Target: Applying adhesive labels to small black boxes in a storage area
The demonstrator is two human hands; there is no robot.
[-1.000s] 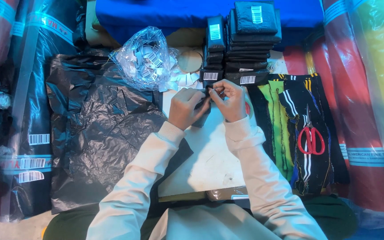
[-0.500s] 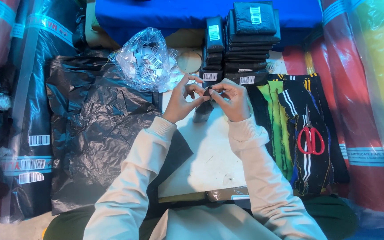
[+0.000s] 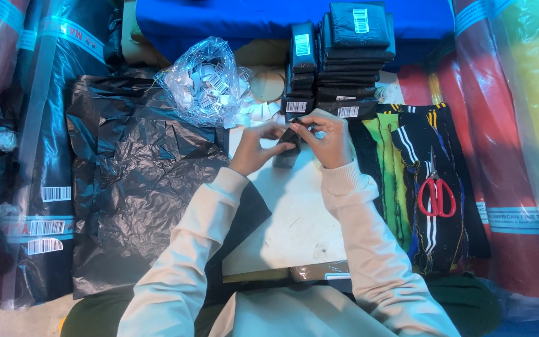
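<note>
Head view, looking down on a white board work surface (image 3: 294, 218) at frame centre.

Left hand (image 3: 258, 148): just above centre, fingers curled and pinching the left edge of a small dark folded fabric piece (image 3: 288, 150). Right hand (image 3: 329, 140): immediately right of it, fingertips closed on the upper right corner of the same piece. Both hands grasp it between them, raised a little over the upper edge of the white board. Both arms wear cream long sleeves running down to the bottom edge of the frame.

Surroundings:
- Clear crinkled plastic bag of small white barcode tags (image 3: 204, 81), upper centre-left, just above and left of the left hand, not touching it.
- Two stacks of dark folded fabric packs with white labels (image 3: 344, 59), upper centre, directly above the hands; the taller stack is on the right, the narrower on the left.
- Large crumpled black plastic sheet (image 3: 138, 181), left of centre; its right edge lies beside the board.
- Pile of striped dark fabric swatches with green, yellow and white bands (image 3: 407, 168), right of centre, near the right forearm.
- Red-handled scissors (image 3: 436, 195) lying on that pile, blades pointing toward the top of the frame, well apart from either hand.
- Plastic-wrapped fabric rolls along both sides: dark and red at far left (image 3: 7, 125), red and yellow at far right (image 3: 519, 125).
- Blue cloth (image 3: 219, 19) across the top edge.
</note>
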